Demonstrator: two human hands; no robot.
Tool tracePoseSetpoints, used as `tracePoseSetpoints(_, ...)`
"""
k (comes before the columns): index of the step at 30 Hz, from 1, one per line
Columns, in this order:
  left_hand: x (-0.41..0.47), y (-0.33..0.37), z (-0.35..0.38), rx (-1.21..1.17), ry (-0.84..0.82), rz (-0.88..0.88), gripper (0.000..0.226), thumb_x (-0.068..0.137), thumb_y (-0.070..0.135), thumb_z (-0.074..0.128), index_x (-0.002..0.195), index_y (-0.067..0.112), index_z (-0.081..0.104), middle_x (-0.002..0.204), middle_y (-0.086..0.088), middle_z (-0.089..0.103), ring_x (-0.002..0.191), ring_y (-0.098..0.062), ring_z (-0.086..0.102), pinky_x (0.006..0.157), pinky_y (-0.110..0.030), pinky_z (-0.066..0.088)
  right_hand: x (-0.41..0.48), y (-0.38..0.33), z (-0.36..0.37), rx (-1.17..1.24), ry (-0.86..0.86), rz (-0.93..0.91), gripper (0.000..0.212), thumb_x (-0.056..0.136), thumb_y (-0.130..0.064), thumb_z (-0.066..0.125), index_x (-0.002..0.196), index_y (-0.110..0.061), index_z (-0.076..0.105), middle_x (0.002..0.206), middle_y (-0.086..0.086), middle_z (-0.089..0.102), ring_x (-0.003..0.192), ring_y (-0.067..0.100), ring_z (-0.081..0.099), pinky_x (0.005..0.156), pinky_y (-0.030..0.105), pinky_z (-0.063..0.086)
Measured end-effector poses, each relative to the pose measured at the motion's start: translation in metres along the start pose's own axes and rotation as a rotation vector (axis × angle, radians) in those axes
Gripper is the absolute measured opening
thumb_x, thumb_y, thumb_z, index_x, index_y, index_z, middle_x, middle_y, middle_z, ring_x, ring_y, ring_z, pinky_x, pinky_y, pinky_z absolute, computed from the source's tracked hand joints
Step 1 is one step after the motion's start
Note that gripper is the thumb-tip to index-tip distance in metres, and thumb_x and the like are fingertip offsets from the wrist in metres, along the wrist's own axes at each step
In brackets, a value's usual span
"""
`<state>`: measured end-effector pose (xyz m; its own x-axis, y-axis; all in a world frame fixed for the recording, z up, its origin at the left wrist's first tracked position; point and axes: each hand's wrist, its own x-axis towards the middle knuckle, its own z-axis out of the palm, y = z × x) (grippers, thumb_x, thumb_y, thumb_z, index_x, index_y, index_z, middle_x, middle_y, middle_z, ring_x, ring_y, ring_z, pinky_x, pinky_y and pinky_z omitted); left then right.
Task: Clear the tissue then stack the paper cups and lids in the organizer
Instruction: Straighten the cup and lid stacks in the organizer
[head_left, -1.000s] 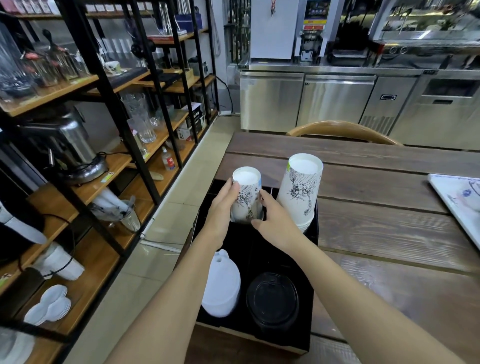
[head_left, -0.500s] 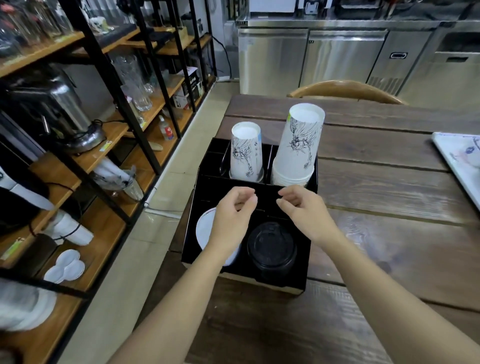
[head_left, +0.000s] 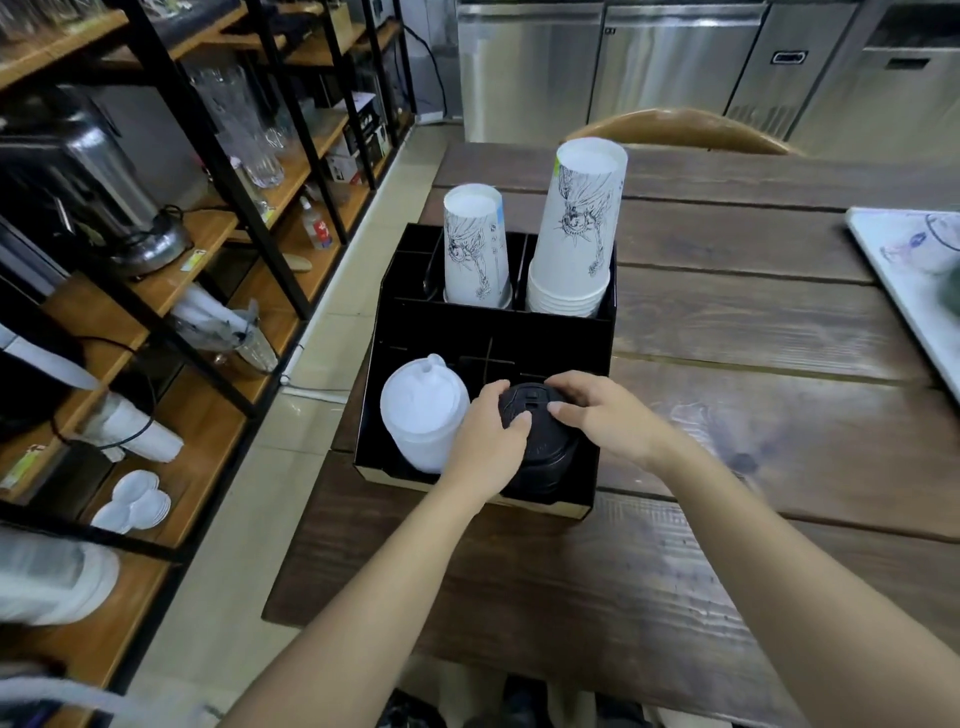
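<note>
A black organizer (head_left: 550, 332) stands at the left end of the wooden table (head_left: 727, 415). Its back compartments hold upside-down printed paper cups: a short stack (head_left: 475, 247) on the left and a taller stack (head_left: 576, 228) on the right. In front, a stack of white lids (head_left: 421, 410) sits on the left and a stack of black lids (head_left: 543, 447) on the right. My left hand (head_left: 488, 441) and my right hand (head_left: 602, 415) both grip the top of the black lid stack from either side. No tissue is in view.
A black metal shelf rack (head_left: 156, 260) with glasses, a blender and plastic ware lines the left side. A wooden chair back (head_left: 675, 127) stands behind the table. A white tray (head_left: 909, 265) lies at the table's right edge. Steel cabinets fill the back.
Both hands let go of the short cup stack in the back, drew toward me and came down onto the black lid stack. The camera tilted downward.
</note>
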<state>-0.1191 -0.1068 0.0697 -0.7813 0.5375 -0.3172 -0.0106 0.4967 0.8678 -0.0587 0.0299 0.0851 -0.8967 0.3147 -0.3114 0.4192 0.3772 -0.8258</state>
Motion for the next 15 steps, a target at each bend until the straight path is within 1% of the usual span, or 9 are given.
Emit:
tracePoseSetpoints(2,0.0,-0.004,0.003,-0.048,0.029,-0.03,0.05,0.092,0.029,0.05,0.139,0.02,0.036,0.134,-0.002,0.05,0.123,-0.021,0.049,0.103,-0.043,0.044,-0.001,0.0,0.0,-0.021,0.006,0.001,0.027,0.092,-0.016,0.05,0.119,-0.017,0.058,0.117,0.006,0.065,0.11,0.021,0.059,0.101,0.044,0.046)
tracePoseSetpoints(5,-0.001,-0.006,0.007,-0.172,0.022,-0.075,0.044,0.091,0.032,0.052,0.132,0.019,0.045,0.126,-0.002,0.057,0.115,-0.019,0.055,0.096,-0.035,0.048,-0.003,-0.002,0.0,-0.074,0.002,0.017,0.03,0.094,-0.017,0.046,0.123,-0.017,0.055,0.122,0.006,0.062,0.114,0.023,0.056,0.102,0.043,0.044)
tracePoseSetpoints(9,-0.003,-0.003,0.013,-0.279,0.005,-0.118,0.048,0.092,0.034,0.052,0.135,0.019,0.041,0.131,0.0,0.053,0.117,-0.016,0.053,0.093,-0.03,0.045,0.0,-0.004,-0.001,-0.119,-0.012,0.081,0.031,0.096,-0.014,0.041,0.125,-0.011,0.052,0.127,0.011,0.059,0.117,0.027,0.053,0.101,0.04,0.044)
tracePoseSetpoints(11,-0.003,0.002,0.014,-0.265,0.021,-0.112,0.045,0.093,0.031,0.052,0.134,0.017,0.041,0.126,0.001,0.053,0.111,-0.014,0.052,0.088,-0.026,0.041,0.002,-0.006,0.0,-0.133,-0.029,0.133,0.03,0.097,-0.012,0.037,0.123,-0.006,0.051,0.125,0.016,0.058,0.113,0.031,0.054,0.097,0.041,0.046)
tracePoseSetpoints(12,-0.002,0.004,0.015,-0.251,0.027,-0.105,0.044,0.093,0.029,0.052,0.133,0.016,0.041,0.123,0.002,0.053,0.108,-0.013,0.051,0.086,-0.025,0.04,0.003,-0.007,0.0,-0.134,-0.039,0.165,0.03,0.097,-0.013,0.036,0.122,-0.004,0.049,0.123,0.018,0.057,0.111,0.034,0.056,0.095,0.044,0.049)
tracePoseSetpoints(14,0.0,0.006,0.014,-0.234,0.026,-0.09,0.042,0.093,0.027,0.052,0.131,0.015,0.042,0.118,0.002,0.052,0.104,-0.013,0.05,0.084,-0.024,0.038,0.005,-0.012,0.0,-0.139,-0.054,0.228,0.032,0.096,-0.013,0.035,0.123,-0.002,0.046,0.122,0.024,0.056,0.107,0.04,0.059,0.086,0.051,0.055)
tracePoseSetpoints(15,0.001,0.006,0.015,-0.233,0.022,-0.079,0.041,0.093,0.026,0.052,0.131,0.014,0.042,0.117,0.001,0.052,0.103,-0.012,0.05,0.084,-0.024,0.037,0.005,-0.014,-0.001,-0.151,-0.065,0.259,0.033,0.096,-0.013,0.036,0.124,-0.001,0.045,0.122,0.025,0.056,0.105,0.042,0.061,0.082,0.051,0.057)
